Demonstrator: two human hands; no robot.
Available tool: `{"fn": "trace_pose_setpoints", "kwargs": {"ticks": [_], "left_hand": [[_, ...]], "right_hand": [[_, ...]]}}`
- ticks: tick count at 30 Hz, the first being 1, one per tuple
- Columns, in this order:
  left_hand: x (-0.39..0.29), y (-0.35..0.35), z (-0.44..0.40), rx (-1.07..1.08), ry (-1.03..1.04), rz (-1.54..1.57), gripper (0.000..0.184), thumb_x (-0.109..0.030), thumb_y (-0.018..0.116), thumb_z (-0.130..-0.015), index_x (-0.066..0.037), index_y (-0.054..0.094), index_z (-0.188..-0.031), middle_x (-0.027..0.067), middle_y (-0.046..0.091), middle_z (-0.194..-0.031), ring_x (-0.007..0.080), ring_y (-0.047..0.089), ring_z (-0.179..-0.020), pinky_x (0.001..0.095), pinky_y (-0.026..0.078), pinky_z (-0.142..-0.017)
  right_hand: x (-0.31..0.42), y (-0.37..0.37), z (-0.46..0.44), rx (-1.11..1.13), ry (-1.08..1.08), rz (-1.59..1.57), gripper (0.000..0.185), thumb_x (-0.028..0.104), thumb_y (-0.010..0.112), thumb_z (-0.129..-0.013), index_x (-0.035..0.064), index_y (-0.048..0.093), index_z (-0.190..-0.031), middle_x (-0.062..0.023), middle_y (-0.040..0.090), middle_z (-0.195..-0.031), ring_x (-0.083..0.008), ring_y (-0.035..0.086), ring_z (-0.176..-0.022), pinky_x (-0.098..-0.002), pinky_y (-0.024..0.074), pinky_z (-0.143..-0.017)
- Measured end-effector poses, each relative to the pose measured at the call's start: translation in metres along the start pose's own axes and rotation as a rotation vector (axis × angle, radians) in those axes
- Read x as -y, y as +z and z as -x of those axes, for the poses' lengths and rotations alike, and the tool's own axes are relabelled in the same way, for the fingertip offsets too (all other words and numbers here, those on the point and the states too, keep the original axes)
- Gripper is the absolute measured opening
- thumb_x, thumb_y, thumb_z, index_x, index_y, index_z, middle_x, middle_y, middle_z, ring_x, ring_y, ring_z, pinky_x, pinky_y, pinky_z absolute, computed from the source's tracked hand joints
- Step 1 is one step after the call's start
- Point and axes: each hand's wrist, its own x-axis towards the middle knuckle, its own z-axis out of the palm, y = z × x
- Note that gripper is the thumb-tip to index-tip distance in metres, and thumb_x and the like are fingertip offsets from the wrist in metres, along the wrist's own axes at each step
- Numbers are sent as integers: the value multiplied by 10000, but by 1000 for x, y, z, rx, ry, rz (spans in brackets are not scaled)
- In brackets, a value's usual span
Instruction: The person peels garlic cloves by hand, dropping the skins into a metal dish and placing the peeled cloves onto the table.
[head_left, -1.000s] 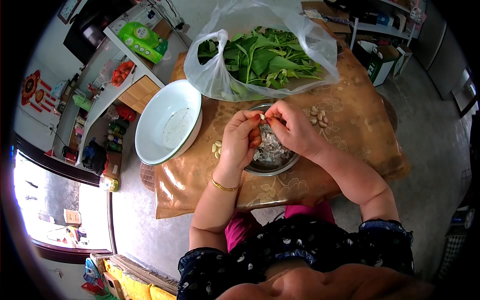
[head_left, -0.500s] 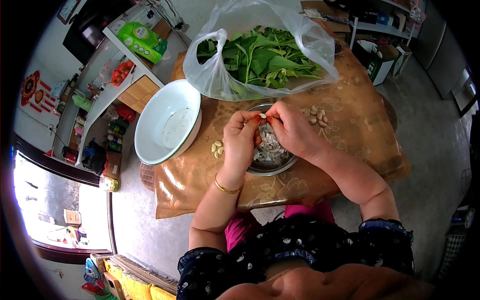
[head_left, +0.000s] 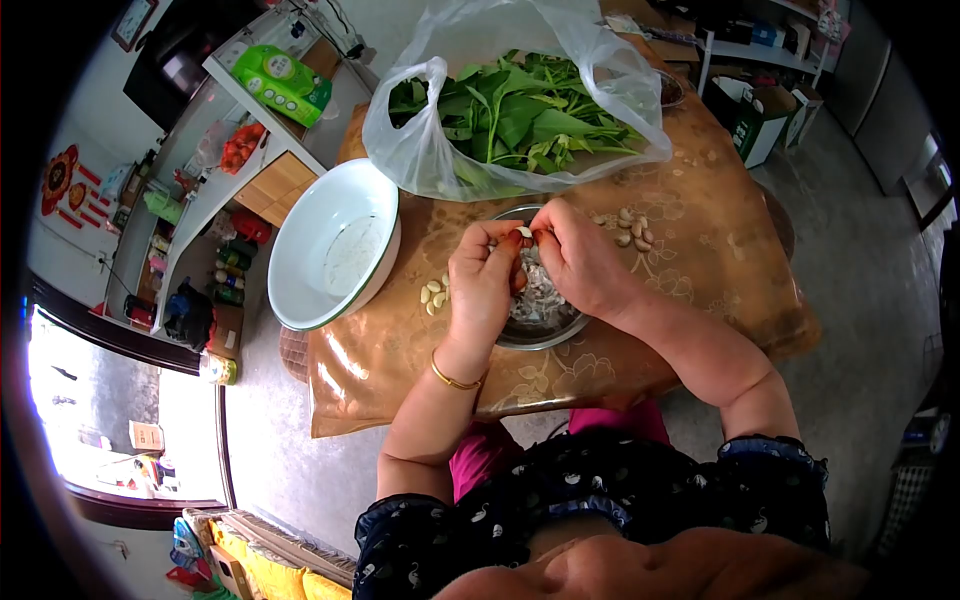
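Note:
Over a metal bowl (head_left: 545, 342), my left hand (head_left: 482, 280) and my right hand (head_left: 585, 265) meet at the fingertips, both pinching one garlic clove (head_left: 525, 232). White, papery garlic skins (head_left: 540, 300) fill much of the bowl. Beside my left wrist lie several pale, peeled cloves (head_left: 433, 294) on the table. A small pile of unpeeled garlic cloves (head_left: 635, 232) rests to the right of my right hand. My hands partly cover the bowl's far side.
A white enamel basin (head_left: 345, 250) stands at the table's left edge. At the back, an open plastic bag (head_left: 405, 165) holds leafy greens (head_left: 520, 115). A patterned brown cover (head_left: 720, 260) lies over the table. Shelving with a green package (head_left: 285, 85) is on the left.
My hands stay together over the bowl with the clove, their fingers shifting only slightly. The whole view has moved a little; the things on the table lie as before.

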Motion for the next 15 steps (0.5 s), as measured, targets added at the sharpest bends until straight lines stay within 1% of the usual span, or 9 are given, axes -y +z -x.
{"fn": "trace_pose_setpoints", "kwargs": {"ticks": [2, 5, 10, 15], "left_hand": [[-9, 0, -2, 28, -127, 126, 102, -19, 495, -904, -7, 554, -986, 57, 586, -796, 45, 381, -503, 180, 316, -433], [-11, -11, -8, 135, -207, 216, 118, -30, 473, -909, -9, 550, -996, 69, 588, -840, 44, 355, -508, 173, 296, -426], [-13, -15, -11, 211, -291, 319, 127, -48, 464, -910, -8, 549, -994, 75, 587, -864, 42, 360, -524, 161, 296, -423], [-13, -17, -12, 230, -313, 354, 138, -51, 465, -908, -11, 545, -1013, 78, 578, -874, 40, 365, -534, 150, 296, -425]], "right_hand": [[1, -1, -1, 5, 7, -29, 90, -32, 483, -824, -5, 473, -910, -155, 563, -791, -281, 549, -702, -345, 440, -631], [2, -3, -2, 19, 11, -82, 80, -32, 468, -829, -5, 470, -904, -136, 554, -790, -243, 533, -700, -326, 432, -632], [5, -6, -4, 49, 48, -168, 74, -31, 450, -835, -7, 469, -902, -115, 552, -788, -202, 519, -701, -308, 423, -633], [6, -7, -5, 61, 28, -184, 73, -30, 449, -837, -9, 469, -904, -117, 553, -788, -199, 518, -698, -305, 423, -634]]}}
